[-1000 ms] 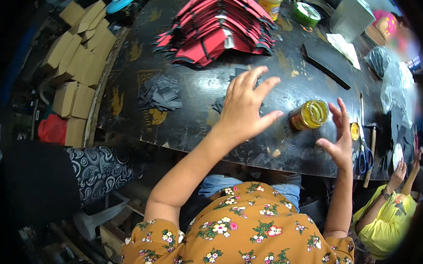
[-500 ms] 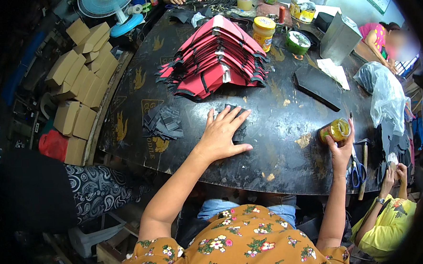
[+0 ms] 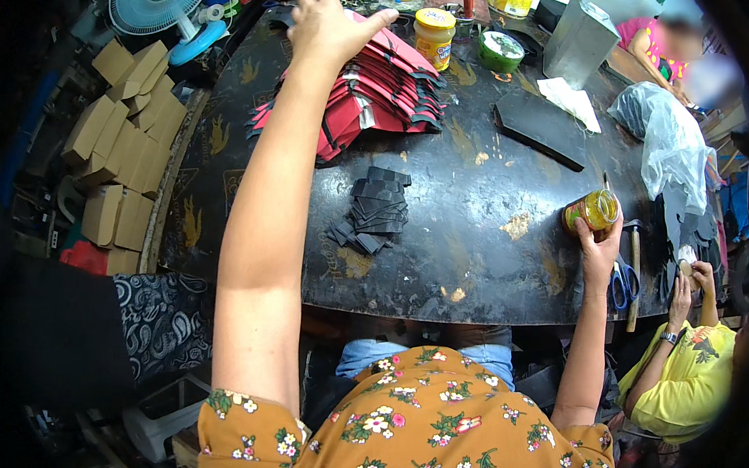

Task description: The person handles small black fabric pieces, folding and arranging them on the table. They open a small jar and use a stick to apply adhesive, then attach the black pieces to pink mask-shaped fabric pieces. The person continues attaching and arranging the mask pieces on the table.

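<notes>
My left hand (image 3: 328, 31) is stretched far forward, empty with fingers spread, over the back of a stack of pink-red folded pieces with black edges (image 3: 359, 108). Part of that stack is hidden by my forearm. In front of it, small black strips (image 3: 377, 208) lie in one loose, overlapping pile on the dark table (image 3: 459, 229). My right hand (image 3: 600, 256) is wrapped round a small open glass jar (image 3: 575, 217) of yellow stuff, tilted at the table's right side. A thin dark stick shows behind the jar's rim.
Blue-handled scissors (image 3: 621, 287) and a hammer (image 3: 634, 271) lie beside my right hand. A flat black piece (image 3: 538, 130), a metal can (image 3: 580, 41) and a yellow-lidded jar (image 3: 435, 40) stand farther back. A co-worker in yellow (image 3: 687, 379) sits at the right; cardboard boxes (image 3: 106, 210) are stacked left.
My left hand has left the black strips and reached forward over the pink-red stack. The strips, in two groups before, now lie together. My right hand still holds the jar. The view has shifted slightly.
</notes>
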A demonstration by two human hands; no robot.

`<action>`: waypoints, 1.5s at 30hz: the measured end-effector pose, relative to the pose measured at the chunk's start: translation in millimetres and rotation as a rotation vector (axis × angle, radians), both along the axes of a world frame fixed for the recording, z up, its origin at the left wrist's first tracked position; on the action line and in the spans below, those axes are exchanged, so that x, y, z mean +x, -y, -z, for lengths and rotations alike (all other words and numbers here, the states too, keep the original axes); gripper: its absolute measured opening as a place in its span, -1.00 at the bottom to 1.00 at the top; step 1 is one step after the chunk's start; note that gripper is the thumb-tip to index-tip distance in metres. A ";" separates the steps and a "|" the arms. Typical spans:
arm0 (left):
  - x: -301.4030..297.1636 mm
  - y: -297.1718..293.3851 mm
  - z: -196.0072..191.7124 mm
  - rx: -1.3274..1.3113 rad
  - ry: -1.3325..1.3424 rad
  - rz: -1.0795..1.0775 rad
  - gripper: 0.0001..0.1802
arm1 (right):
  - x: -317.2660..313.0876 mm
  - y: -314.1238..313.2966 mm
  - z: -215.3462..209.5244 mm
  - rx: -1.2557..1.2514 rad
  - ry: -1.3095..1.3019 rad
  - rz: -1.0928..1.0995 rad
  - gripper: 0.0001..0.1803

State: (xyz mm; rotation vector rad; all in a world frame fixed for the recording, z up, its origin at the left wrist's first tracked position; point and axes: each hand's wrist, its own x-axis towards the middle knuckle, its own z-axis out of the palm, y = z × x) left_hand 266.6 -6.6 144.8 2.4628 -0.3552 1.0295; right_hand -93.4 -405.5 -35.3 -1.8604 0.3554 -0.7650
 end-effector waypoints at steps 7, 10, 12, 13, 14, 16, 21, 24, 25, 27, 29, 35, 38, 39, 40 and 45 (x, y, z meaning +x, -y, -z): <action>13.3 -25.8 39.2 -0.079 -0.116 0.407 -0.24 | -27.7 -3.4 -12.0 0.055 0.046 0.006 0.09; -13.0 -43.3 39.1 -0.206 -0.052 0.570 -0.42 | -47.8 -5.7 -17.3 -0.086 0.076 0.170 -0.03; -34.9 -41.6 30.3 -0.218 0.047 0.535 -0.46 | -58.0 -14.0 -19.8 -0.033 0.060 0.318 -0.15; -44.8 -39.9 20.2 -0.203 0.171 0.586 -0.47 | -62.0 -19.7 -22.9 -0.100 0.094 0.282 -0.21; -54.0 -38.6 6.6 -0.193 0.216 0.572 -0.47 | -66.0 -28.5 -26.4 -0.096 0.061 0.349 -0.26; -80.5 -33.8 -17.5 -0.122 0.235 0.664 -0.48 | -69.7 -47.3 -39.4 -0.315 0.104 0.307 -0.40; -166.3 16.6 -8.2 -0.213 -0.289 1.293 -0.42 | -53.4 -107.8 -76.7 -0.113 -0.013 -0.245 0.28; -210.2 61.7 55.6 0.031 -0.343 1.426 -0.40 | -32.8 -155.9 -65.6 0.449 -0.037 -0.480 -0.06; -226.9 65.5 79.0 -0.108 -0.479 1.274 -0.36 | -30.3 -164.8 -60.2 0.496 -0.168 -0.407 -0.30; -254.4 60.8 116.9 -0.458 -0.817 0.964 -0.25 | -34.4 -183.1 -47.1 0.558 -0.071 -0.378 -0.41; -263.2 57.8 140.4 -0.801 -1.224 0.765 -0.14 | -42.0 -193.3 -38.1 0.584 -0.029 -0.343 -0.46; -258.9 50.3 143.5 -0.812 -1.271 1.037 -0.43 | -62.7 -139.6 -72.3 0.227 -0.468 -0.577 -0.49; -253.2 25.2 139.8 -0.721 -1.298 0.898 -0.56 | -69.8 -72.8 -109.9 -0.428 -0.334 -0.144 -0.55; -255.3 23.1 143.4 -0.557 -1.239 0.910 -0.53 | -63.8 -47.6 -121.5 -0.685 -0.260 0.000 -0.51; -257.5 20.1 146.8 -0.357 -1.209 0.815 -0.51 | -55.4 -27.0 -131.1 -0.915 -0.163 0.143 -0.46; -269.9 14.2 156.5 -0.472 -1.147 0.918 -0.51 | -21.5 2.8 -145.5 -1.158 -0.451 0.036 -0.29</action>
